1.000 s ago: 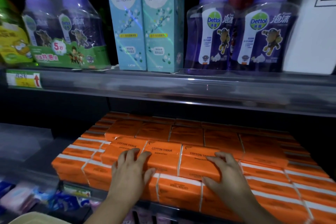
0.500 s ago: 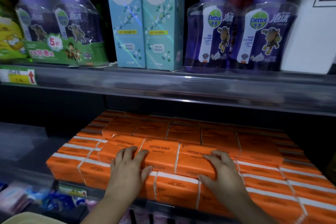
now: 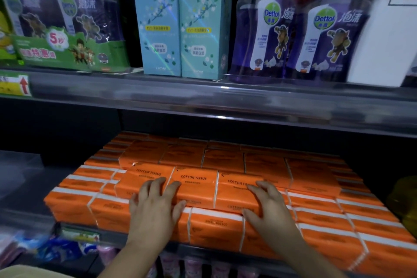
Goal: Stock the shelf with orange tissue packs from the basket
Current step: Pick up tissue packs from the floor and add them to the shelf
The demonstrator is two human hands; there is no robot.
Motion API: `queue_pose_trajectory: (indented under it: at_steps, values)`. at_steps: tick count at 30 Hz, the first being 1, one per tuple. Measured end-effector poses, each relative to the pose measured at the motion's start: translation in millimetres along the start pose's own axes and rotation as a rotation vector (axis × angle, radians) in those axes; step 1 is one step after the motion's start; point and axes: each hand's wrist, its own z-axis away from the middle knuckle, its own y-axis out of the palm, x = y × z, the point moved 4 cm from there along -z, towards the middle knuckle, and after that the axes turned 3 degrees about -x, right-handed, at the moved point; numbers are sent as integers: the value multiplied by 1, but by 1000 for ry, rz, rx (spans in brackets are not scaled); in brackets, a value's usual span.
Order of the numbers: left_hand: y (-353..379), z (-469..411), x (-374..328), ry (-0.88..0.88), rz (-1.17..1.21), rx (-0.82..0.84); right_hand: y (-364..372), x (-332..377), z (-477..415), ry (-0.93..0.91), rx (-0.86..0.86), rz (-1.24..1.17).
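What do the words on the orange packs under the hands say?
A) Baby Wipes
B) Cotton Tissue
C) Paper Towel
B: the top orange tissue packs, on which the left hand and right hand rest, read COTTON TISSUE.

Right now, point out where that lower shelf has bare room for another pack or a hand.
Bare shelf floor lies left of the orange tissue packs. Above the stack, the dark gap under the upper shelf rail would let a hand pass. Crowded: the front middle, where the left hand and right hand rest on the top packs.
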Motion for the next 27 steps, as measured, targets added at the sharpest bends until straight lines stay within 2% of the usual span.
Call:
queue_pose_trajectory:
  at_steps: [11, 14, 17, 23, 27]
  values:
    - [-4, -2, 0, 68, -42, -99, 4, 2, 0, -9, -40, 49]
    - [-16, 1, -12, 155, 23, -173, -1, 1, 3, -22, -132, 54]
    - [-26, 14, -45, 345, 106, -202, -13, -6, 24, -30, -248, 5]
    - [-24, 70, -134, 648, 282, -22, -54, -66, 113, 68, -289, 37]
    - [-19, 110, -188, 797, 344, 154, -80, -128, 188, 242, -257, 47]
